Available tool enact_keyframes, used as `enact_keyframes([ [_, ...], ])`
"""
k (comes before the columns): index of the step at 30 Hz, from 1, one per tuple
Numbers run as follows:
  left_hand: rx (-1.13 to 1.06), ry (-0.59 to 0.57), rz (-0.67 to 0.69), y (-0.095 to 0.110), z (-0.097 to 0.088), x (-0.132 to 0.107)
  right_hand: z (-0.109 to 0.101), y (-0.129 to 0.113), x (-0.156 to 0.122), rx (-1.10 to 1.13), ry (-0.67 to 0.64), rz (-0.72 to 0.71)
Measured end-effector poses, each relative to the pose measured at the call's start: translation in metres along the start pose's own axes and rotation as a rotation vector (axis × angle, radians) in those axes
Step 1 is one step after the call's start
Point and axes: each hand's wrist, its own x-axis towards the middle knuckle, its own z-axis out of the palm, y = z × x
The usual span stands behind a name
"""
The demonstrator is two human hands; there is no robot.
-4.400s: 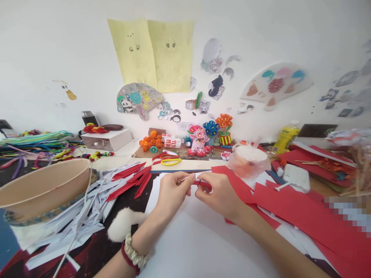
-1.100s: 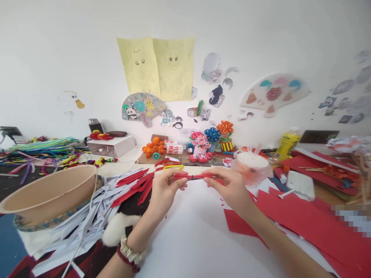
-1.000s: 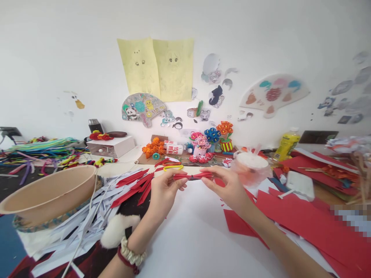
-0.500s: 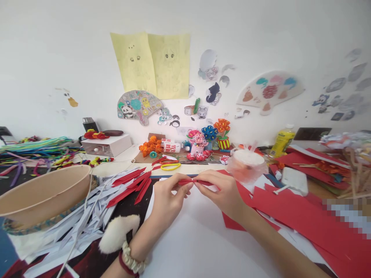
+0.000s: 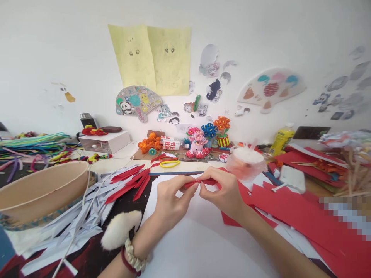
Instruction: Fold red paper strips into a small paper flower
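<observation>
From the head camera, both hands meet over the middle of the table (image 5: pixel 203 247). The left hand (image 5: pixel 171 202) and the right hand (image 5: pixel 225 192) each pinch one end of a small red paper (image 5: pixel 199 182) with thumb and fingers. The paper hangs in the air between them, just above a white sheet (image 5: pixel 185 235). It looks folded into thin pleats, but the fingers hide a lot of it, so I can't be sure.

I think the hands are squeezing the folds together. To do that well, hold the paper close to its middle, keep the folds flat on top of each other, and press softly so nothing tears or slips.

A bowl (image 5: pixel 40 189) sits far to the left. Red strips (image 5: pixel 130 181) and white strips (image 5: pixel 84 220) lie beside it. Big red sheets (image 5: pixel 292 218) cover the right side. A cup (image 5: pixel 247 161) stands just behind the right hand, and a yellow loop (image 5: pixel 169 163) lies farther back.
</observation>
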Motion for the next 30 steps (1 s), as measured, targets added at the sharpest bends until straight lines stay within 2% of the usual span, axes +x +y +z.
enact_keyframes([
  [4, 0.023, 0.028, 0.041, 0.001, 0.001, -0.001, -0.001, -0.001, 0.001, -0.013, 0.016, -0.003],
  [16, 0.005, 0.003, -0.008, 0.006, -0.001, 0.001, -0.004, 0.000, 0.003, 0.012, 0.008, 0.042],
  [22, -0.183, 0.004, -0.194, 0.004, -0.004, 0.004, -0.008, 0.007, 0.008, 0.139, -0.200, 0.079],
  [30, -0.332, -0.014, -0.404, 0.004, -0.007, 0.008, -0.010, 0.010, 0.009, 0.113, -0.283, 0.072],
])
